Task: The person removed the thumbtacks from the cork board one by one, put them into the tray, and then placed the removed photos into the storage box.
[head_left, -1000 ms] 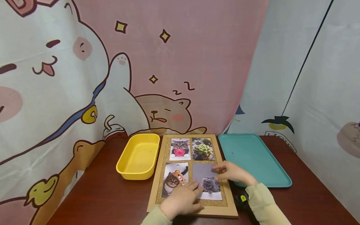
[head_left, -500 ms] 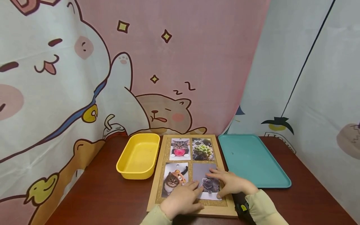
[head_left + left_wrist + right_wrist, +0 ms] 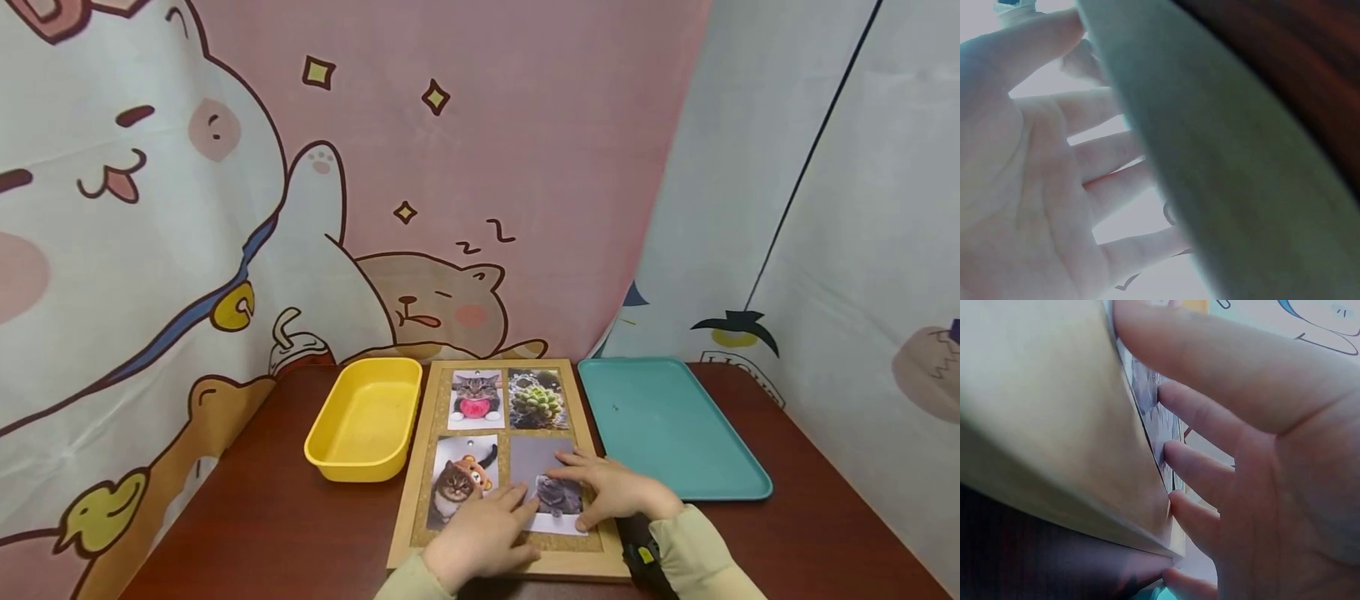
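A wood-framed corkboard (image 3: 592, 500) lies on the table with prints arranged in two rows. My right hand (image 3: 618, 490) rests spread on the lower-right photo of a grey cat (image 3: 534, 458), its fingertips touching the print. In the right wrist view the fingers (image 3: 1200, 415) reach past the frame edge to the print's surface. My left hand (image 3: 480, 537) lies across the board's lower part, fingertips between that print and the photo of a cat in a bear hood (image 3: 457, 492). The left wrist view shows its palm (image 3: 1029, 187) with fingers extended, tips hidden behind the frame.
Above are a photo of a cat with a pink ball (image 3: 476, 400) and a succulent photo (image 3: 538, 400). A yellow tub (image 3: 363, 421) stands left of the board; a teal tray (image 3: 675, 429) lies right. Behind hangs a cartoon-printed cloth (image 3: 540, 167).
My right hand has moved from the grey cat photo's upper right edge left and down, and its fingers now spread over the print. My left hand stays in place.
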Tool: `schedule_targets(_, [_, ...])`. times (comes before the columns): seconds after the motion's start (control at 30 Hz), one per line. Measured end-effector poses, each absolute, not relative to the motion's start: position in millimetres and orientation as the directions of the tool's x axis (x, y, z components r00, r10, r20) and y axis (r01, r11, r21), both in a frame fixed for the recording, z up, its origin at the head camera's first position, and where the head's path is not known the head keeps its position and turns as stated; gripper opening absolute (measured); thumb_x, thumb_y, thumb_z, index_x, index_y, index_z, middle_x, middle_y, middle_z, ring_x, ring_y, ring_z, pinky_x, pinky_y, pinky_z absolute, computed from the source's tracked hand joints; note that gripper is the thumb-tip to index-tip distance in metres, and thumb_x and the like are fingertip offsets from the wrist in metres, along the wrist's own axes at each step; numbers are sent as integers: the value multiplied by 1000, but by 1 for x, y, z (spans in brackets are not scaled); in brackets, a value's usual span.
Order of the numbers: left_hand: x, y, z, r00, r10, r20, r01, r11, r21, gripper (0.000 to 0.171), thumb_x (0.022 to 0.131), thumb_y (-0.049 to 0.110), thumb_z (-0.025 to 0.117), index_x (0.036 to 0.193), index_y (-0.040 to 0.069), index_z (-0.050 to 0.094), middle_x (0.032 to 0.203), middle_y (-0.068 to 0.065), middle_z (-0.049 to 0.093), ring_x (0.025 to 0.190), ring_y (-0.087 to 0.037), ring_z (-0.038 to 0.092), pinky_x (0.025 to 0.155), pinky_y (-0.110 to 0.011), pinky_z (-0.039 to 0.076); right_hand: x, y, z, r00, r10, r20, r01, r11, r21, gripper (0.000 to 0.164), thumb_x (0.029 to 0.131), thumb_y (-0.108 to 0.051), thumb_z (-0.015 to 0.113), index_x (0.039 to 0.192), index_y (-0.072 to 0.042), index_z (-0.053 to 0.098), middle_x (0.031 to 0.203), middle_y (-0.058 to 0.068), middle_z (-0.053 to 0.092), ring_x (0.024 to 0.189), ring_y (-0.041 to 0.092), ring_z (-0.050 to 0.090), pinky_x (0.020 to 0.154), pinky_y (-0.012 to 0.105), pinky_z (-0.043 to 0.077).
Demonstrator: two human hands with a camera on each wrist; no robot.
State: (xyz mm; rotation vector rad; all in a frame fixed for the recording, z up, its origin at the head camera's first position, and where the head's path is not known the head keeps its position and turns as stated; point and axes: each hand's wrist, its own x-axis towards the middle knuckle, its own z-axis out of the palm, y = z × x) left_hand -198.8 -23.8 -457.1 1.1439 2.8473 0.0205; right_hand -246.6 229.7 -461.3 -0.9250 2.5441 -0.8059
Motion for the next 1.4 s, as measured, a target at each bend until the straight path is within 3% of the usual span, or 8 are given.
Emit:
schedule_targets(0.4, [-198,-36,-435,-708,703,-62,701,711,60,59,90,55,59,141,26,53,146,4,46,134,-16,42,103,-50,39,-246,228,-459,-737,-667,-110,-483,633,-604,75,75,-28,80,142,-11,51,152,25,30,139,53,13,100,76,13])
schedule_targets(0.6, [-203,-53,-412,-741,671,35,671,736,92,51,93,49,58,138,23,57,144,1,49,132,-19,44,105,-50,37,-248,229,-459,-731,-672,-122,-471,625,-622,76,76,-27,80,143,-11,49,153,24,28,140,52,10,99,77,12])
schedule_targets(0.8, [-218,-82,-396,-740,633,227,671,719,183,45,96,41,57,135,19,59,138,-3,55,126,-22,52,103,-45,41,-249,230,-461,-725,-678,-120,-472,616,-630,76,77,-28,79,144,-11,48,154,24,27,140,52,8,100,77,11])
schedule_targets(1.1, [-247,-155,-397,-872,332,361,477,745,467,43,94,34,64,130,10,63,137,-11,55,127,-31,49,106,-50,36,-247,231,-463,-717,-687,-120,-479,610,-631,77,76,-31,80,144,-11,48,153,26,27,139,54,10,100,77,12])
schedule_targets(1.4, [-260,-226,-399,-922,61,381,325,658,679,51,97,39,58,138,10,55,143,-14,48,133,-34,40,106,-56,32,-248,232,-463,-704,-703,-102,-494,588,-641,75,78,-32,79,144,-11,48,152,28,27,138,56,9,98,77,14])
